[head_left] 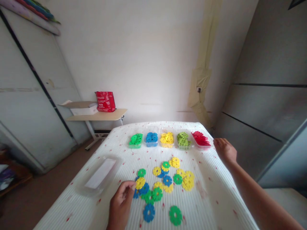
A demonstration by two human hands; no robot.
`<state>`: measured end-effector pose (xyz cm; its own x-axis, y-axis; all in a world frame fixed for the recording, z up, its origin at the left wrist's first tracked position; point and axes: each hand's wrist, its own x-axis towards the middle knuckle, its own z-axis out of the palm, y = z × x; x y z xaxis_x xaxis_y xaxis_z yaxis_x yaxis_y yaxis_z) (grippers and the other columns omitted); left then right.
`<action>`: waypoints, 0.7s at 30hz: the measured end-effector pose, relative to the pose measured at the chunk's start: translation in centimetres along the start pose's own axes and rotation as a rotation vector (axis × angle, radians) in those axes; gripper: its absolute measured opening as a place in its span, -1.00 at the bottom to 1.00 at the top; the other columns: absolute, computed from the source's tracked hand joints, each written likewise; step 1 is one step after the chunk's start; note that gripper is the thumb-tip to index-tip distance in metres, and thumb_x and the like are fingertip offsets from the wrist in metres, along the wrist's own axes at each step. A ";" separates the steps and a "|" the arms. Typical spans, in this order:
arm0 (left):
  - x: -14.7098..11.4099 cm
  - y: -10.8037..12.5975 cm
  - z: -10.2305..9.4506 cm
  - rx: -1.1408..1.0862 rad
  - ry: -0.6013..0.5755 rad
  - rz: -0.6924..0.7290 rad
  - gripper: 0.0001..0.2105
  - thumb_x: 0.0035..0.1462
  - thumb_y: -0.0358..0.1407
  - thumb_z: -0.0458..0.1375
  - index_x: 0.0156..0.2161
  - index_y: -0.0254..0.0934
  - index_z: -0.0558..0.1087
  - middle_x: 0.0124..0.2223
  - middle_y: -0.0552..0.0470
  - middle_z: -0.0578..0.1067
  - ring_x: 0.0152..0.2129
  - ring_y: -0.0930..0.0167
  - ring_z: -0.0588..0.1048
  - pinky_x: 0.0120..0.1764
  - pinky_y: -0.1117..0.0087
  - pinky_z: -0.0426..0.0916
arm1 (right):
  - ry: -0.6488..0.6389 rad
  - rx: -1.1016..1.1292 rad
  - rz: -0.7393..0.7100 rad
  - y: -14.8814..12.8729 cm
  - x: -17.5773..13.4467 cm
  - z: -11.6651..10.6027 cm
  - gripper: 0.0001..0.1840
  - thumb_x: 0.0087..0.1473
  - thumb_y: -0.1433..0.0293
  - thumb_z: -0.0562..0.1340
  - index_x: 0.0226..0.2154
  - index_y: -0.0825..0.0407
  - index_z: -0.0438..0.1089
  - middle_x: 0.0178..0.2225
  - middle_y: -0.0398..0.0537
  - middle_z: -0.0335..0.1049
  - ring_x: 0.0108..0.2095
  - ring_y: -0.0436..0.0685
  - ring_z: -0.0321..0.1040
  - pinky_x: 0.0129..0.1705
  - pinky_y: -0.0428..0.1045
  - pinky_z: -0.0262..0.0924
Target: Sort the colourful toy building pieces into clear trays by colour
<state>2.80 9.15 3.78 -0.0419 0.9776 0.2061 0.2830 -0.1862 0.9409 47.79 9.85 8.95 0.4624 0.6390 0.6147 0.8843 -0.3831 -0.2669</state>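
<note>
My left hand pinches the left edge of a yellow snowflake disc, just over blue discs at the left side of a loose pile. Green discs and more yellow discs spread to the right of it. Nearer me lie a single blue disc and a larger-looking green disc. My right hand is at the far right, its curled fingers at the right rim of a clear plastic box of red pieces. Its fingertips are partly hidden.
Further clear boxes line the back: green pieces, blue pieces, yellow pieces and light green pieces. A clear plastic lid or tray with a white label lies left on the ribbed tablecloth. A side table stands behind.
</note>
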 end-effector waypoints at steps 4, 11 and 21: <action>0.3 -0.6 -0.3 0.025 0.104 0.031 -0.78 -0.06 -0.17 0.12 -0.37 -0.29 0.43 -0.39 0.02 0.50 -0.42 0.37 0.46 -0.31 0.43 0.35 | -0.006 0.018 0.045 2.6 -3.3 0.9 -0.70 0.05 0.25 0.05 -0.40 0.02 0.44 -0.30 0.05 0.42 -0.40 0.09 0.30 -0.49 -0.05 0.04; 0.7 -0.8 -0.8 0.176 0.102 0.096 -0.82 -0.12 -0.39 0.03 -0.36 -0.29 0.43 -0.37 0.03 0.48 -0.47 0.42 0.42 -0.37 0.43 0.32 | -0.118 0.178 0.260 2.8 -5.0 1.0 -0.63 -0.02 0.18 0.04 -0.39 0.04 0.46 -0.32 0.13 0.45 -0.32 0.19 0.33 -0.37 0.01 0.12; 0.5 -1.6 0.2 0.426 -0.088 0.304 -0.68 -0.07 -0.34 0.11 -0.13 -0.26 0.42 -0.09 -0.08 0.42 -0.11 0.28 0.35 -0.02 0.20 0.24 | -0.252 0.175 0.225 2.1 -5.4 1.8 -0.50 -0.10 0.08 -0.03 -0.38 0.06 0.44 -0.36 0.04 0.46 -0.31 0.22 0.35 -0.36 -0.02 0.13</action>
<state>2.52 9.99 2.37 0.1781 0.8938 0.4116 0.6351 -0.4239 0.6458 47.30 6.81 3.74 0.6286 0.7041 0.3303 0.7465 -0.4270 -0.5102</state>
